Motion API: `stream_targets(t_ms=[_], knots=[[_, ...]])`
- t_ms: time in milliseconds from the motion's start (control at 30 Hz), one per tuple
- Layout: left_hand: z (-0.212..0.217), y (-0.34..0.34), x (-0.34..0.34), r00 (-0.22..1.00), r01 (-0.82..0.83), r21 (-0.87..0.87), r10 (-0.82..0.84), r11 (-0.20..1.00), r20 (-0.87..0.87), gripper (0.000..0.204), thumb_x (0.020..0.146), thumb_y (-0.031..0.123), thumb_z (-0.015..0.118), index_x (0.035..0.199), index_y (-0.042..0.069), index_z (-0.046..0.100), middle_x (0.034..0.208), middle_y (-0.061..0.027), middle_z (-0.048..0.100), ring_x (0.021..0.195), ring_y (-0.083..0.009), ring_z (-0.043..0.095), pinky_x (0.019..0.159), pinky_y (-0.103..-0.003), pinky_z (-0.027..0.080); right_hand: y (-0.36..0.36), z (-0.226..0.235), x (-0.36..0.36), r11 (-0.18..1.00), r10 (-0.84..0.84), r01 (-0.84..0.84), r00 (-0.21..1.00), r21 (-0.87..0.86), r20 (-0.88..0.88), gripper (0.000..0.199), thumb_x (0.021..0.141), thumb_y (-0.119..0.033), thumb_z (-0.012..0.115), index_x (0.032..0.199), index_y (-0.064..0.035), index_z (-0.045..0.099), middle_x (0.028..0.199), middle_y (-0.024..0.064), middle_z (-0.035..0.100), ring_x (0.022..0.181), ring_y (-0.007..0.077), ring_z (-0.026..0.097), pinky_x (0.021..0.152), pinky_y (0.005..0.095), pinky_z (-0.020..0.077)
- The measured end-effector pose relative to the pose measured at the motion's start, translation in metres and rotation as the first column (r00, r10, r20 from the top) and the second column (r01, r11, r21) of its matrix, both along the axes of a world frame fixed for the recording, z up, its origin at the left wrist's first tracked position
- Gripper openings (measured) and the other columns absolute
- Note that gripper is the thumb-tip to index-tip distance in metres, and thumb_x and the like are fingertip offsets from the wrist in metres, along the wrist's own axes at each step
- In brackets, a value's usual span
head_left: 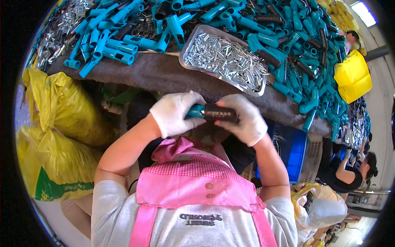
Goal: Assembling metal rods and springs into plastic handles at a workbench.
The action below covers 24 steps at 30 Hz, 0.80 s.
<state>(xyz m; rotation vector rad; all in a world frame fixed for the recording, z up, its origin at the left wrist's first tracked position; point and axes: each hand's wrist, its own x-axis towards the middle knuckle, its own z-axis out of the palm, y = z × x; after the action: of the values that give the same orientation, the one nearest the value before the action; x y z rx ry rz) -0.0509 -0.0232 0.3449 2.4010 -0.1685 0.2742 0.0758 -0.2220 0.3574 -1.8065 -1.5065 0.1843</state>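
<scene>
In front of my apron, both white-gloved hands hold one handle-like part between them. My left hand [176, 113] is closed around its teal plastic end [196, 110]. The black grip [218, 113] at the other end is pinched by the fingers of my right hand [243, 117]. A short bright metal bit shows where teal meets black. Just beyond my hands, a metal tray [190, 68] full of small silver pins [226, 53] rests on the cloth-covered table edge. Whether the two parts are fully joined, I cannot tell.
Teal plastic tubes and handles [119, 45] are heaped across the table [135, 74], with more at the right [288, 53]. Yellow sacks [61, 152] stand at my left. A blue crate [296, 156] is below right. A yellow container [354, 76] and a co-worker [349, 173] are farther right.
</scene>
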Motion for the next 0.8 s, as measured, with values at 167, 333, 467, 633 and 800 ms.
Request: stream_targets(t_ms=[167, 333, 467, 633, 800], knots=[[-0.01, -0.006, 0.002, 0.992, -0.028, -0.017, 0.03, 0.999, 0.122, 0.058, 0.073, 0.024, 0.071, 0.121, 0.004, 0.045, 0.092, -0.0179, 0.062, 0.084, -0.0346, 0.061, 0.072, -0.041, 0.05, 0.004, -0.011, -0.013, 0.994, -0.106, 0.08, 0.898, -0.08, -0.427, 0.043, 0.085, -0.004, 0.06, 0.121, -0.003, 0.038, 0.097, 0.008, 0.055, 0.086, 0.0132, 0.055, 0.075, 0.0277, 0.0474], [-0.004, -0.004, 0.007, 0.988, -0.001, 0.187, -0.027, 0.982, 0.152, 0.066, 0.075, 0.025, 0.069, 0.128, 0.002, 0.036, 0.098, -0.0181, 0.059, 0.081, -0.0346, 0.061, 0.068, -0.041, 0.051, 0.022, -0.002, -0.009, 0.991, -0.074, -0.006, 0.815, -0.136, -0.575, 0.039, 0.096, -0.032, 0.047, 0.122, -0.0041, 0.036, 0.089, 0.0046, 0.051, 0.073, 0.0085, 0.05, 0.065, 0.0226, 0.0433], [-0.013, 0.0, 0.005, 0.963, -0.166, 0.046, 0.152, 0.985, 0.224, 0.058, 0.074, 0.033, 0.071, 0.115, 0.002, 0.045, 0.09, -0.0173, 0.062, 0.078, -0.0344, 0.062, 0.065, -0.039, 0.051, 0.053, 0.011, 0.038, 0.994, 0.042, -0.074, 0.943, -0.084, -0.331, 0.035, 0.097, -0.032, 0.043, 0.111, -0.0023, 0.051, 0.087, 0.0077, 0.055, 0.075, 0.0163, 0.055, 0.069, 0.0296, 0.045], [-0.018, 0.009, 0.008, 0.908, -0.387, -0.19, 0.409, 0.902, 0.093, 0.043, 0.077, 0.031, 0.071, 0.107, 0.007, 0.052, 0.087, -0.0172, 0.064, 0.078, -0.0354, 0.064, 0.066, -0.04, 0.051, 0.12, 0.015, 0.148, 0.953, -0.234, 0.3, 0.633, 0.046, 0.738, 0.019, 0.079, -0.013, 0.057, 0.097, -0.0151, 0.063, 0.097, 0.0087, 0.056, 0.092, 0.0284, 0.056, 0.074, 0.0399, 0.0483], [-0.024, 0.018, 0.0, 0.907, -0.414, -0.245, 0.42, 0.877, -0.026, 0.045, 0.077, 0.03, 0.071, 0.109, 0.006, 0.052, 0.092, -0.0186, 0.063, 0.086, -0.0361, 0.063, 0.073, -0.041, 0.05, 0.15, 0.022, 0.187, 0.933, 0.124, 0.248, 0.46, -0.262, 0.879, 0.014, 0.075, -0.018, 0.057, 0.087, -0.0199, 0.065, 0.09, 0.0058, 0.054, 0.09, 0.024, 0.056, 0.073, 0.0358, 0.0498]])
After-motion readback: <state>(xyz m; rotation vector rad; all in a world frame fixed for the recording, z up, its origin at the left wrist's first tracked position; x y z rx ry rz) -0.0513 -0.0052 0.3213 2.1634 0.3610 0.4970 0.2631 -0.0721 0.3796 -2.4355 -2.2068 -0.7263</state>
